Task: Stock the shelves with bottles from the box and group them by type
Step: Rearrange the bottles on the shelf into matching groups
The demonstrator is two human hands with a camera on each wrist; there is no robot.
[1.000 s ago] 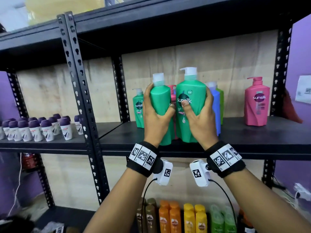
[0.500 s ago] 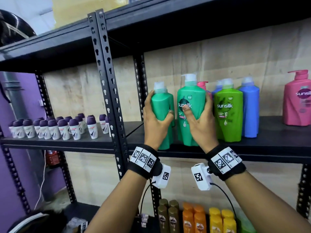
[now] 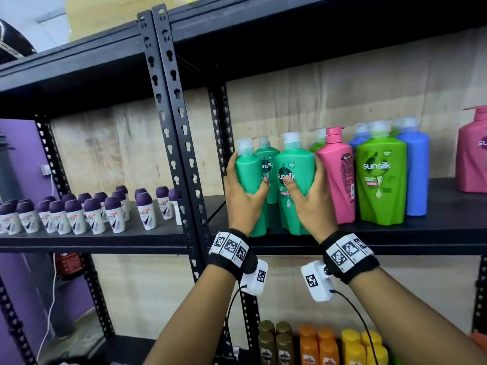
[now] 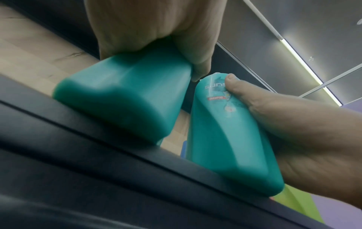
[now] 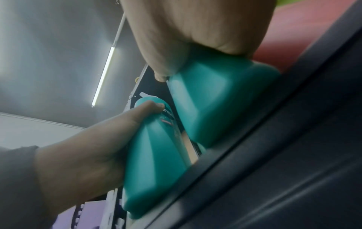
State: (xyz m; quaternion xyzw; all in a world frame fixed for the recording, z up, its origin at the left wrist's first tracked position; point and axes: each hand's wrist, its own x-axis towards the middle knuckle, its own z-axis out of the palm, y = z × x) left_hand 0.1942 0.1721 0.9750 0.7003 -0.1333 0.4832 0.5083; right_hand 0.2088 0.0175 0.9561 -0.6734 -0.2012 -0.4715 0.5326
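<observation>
I grip two teal shampoo bottles [image 3: 295,185] at the shelf's [image 3: 395,233] front edge, left hand [image 3: 243,196] wrapping one, right hand [image 3: 308,204] the other. Letting go here could tip them off; the pink bottle [image 3: 338,177] crowds my right.

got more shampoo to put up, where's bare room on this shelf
Bare shelf lies between the blue bottle and the far pink bottle, and along the front edge. From the teal bottles to the blue one it is crowded.
</observation>
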